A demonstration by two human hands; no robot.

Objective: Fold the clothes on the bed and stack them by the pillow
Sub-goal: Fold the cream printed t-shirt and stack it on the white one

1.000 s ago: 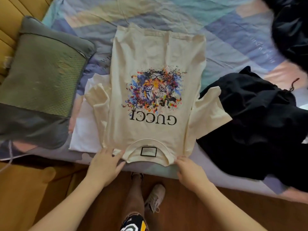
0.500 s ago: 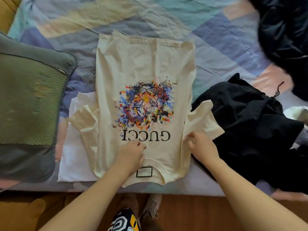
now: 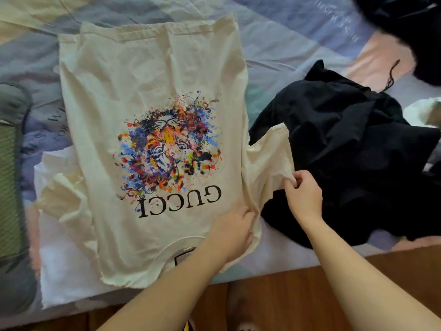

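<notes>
A cream T-shirt (image 3: 143, 87) with a colourful tiger print lies flat on the bed, collar toward me. My left hand (image 3: 232, 231) rests on its right shoulder near the sleeve seam, fingers curled into the cloth. My right hand (image 3: 303, 194) pinches the edge of the shirt's right sleeve (image 3: 267, 161), which lies partly over a heap of black clothes (image 3: 346, 149). A folded white garment (image 3: 59, 259) lies under the shirt's left side. The green and grey pillow (image 3: 12, 187) is at the left edge.
The patchwork bedsheet (image 3: 298, 39) stretches to the back. More dark clothing (image 3: 410, 27) sits at the top right, with a bit of white fabric (image 3: 424, 113) at the right edge. The wooden floor (image 3: 298, 295) runs along the bed's near edge.
Both hands left the collar and moved right. My left hand now sits at the right shoulder seam, and my right hand has taken hold of the right sleeve's edge.
</notes>
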